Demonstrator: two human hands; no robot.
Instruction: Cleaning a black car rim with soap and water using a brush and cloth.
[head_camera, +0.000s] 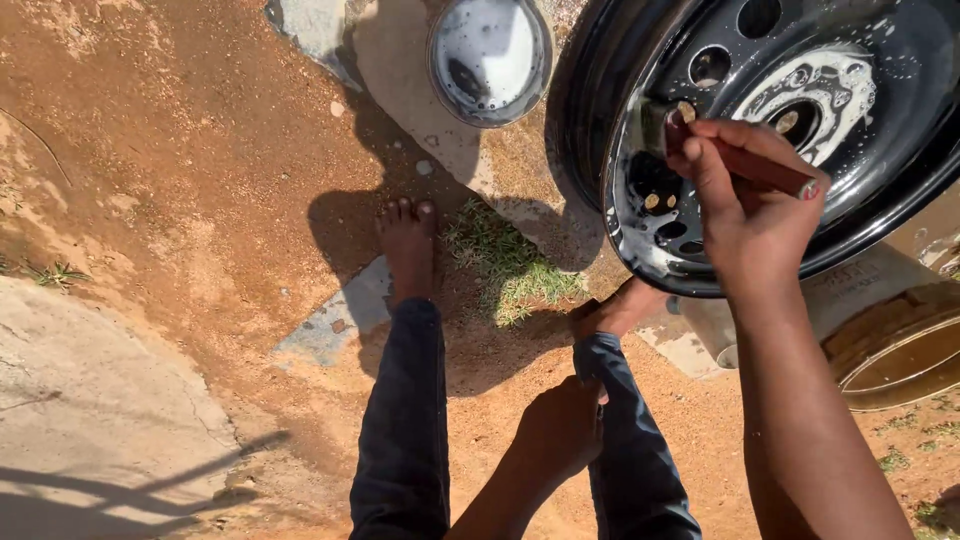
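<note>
- Against the soapy black wheel rim (880, 190), my right hand (750, 215) is clamped around a brown-handled brush (745, 160).
- Below it, my left hand (560, 430) rests closed on my knee, holding nothing I can see.
- Left of the brush sits a metal bowl (490, 55).

A round metal bowl (489, 58) of soapy water sits at the far middle, on a pale concrete patch (420, 130). A small tuft of green grass (510, 262) grows nearer, in reddish-brown sandy ground (180, 180). A grey concrete slab (90, 400) lies near left. A brass-coloured round metal container (900, 355) lies at the right edge.

Bowl (490, 58) left of wheel rim (880, 190), rim on drum (890, 330)
</note>
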